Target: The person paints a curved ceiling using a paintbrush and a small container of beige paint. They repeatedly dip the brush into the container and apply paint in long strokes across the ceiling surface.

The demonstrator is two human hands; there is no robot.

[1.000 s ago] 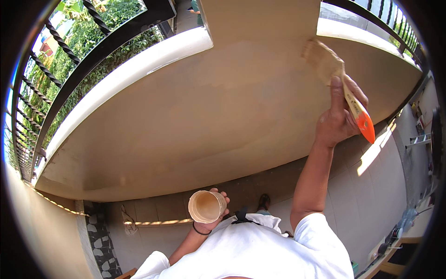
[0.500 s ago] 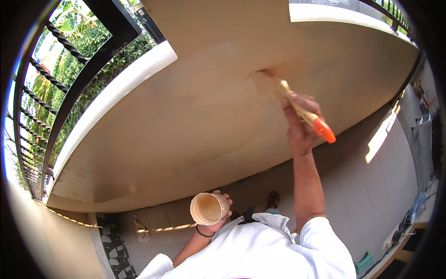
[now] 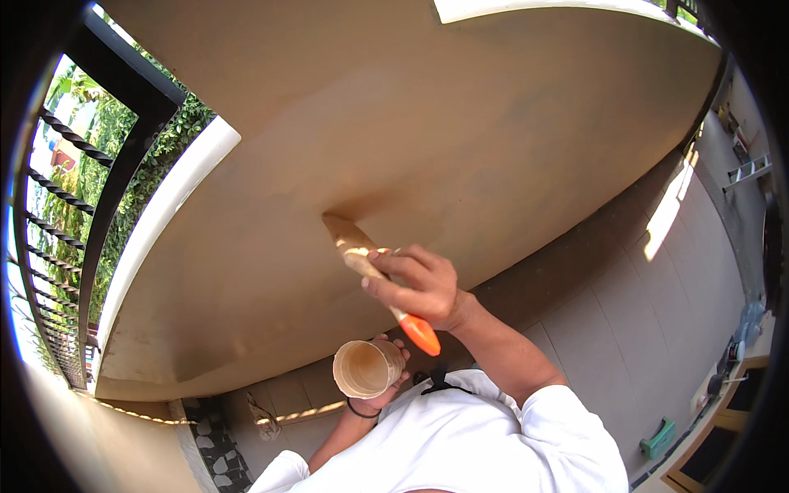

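My right hand (image 3: 423,283) grips a paintbrush (image 3: 355,251) by its pale handle, which ends in an orange tip. The brush's bristles touch the broad tan wall (image 3: 271,246) in front of me, and a darker patch shows beside them. Low in the middle, my left hand (image 3: 388,394) is closed round a cream-coloured cup (image 3: 362,370), tilted so that its inside shows. The cup has a rough, coated rim. Its contents look pale and thin, and how full it is I cannot tell. Part of my left hand is hidden behind the cup.
A black metal fence (image 3: 103,189) and a white ledge (image 3: 164,214) run along the left, with green shrubs beyond. Grey floor tiles (image 3: 575,345) lie below the wall. At the right are a small ladder (image 3: 748,171) and a green object (image 3: 657,440).
My right hand has swept the brush down and to the left over the wall, closer to the cup. My left hand holds the cup in nearly the same place. The view has shifted slightly.
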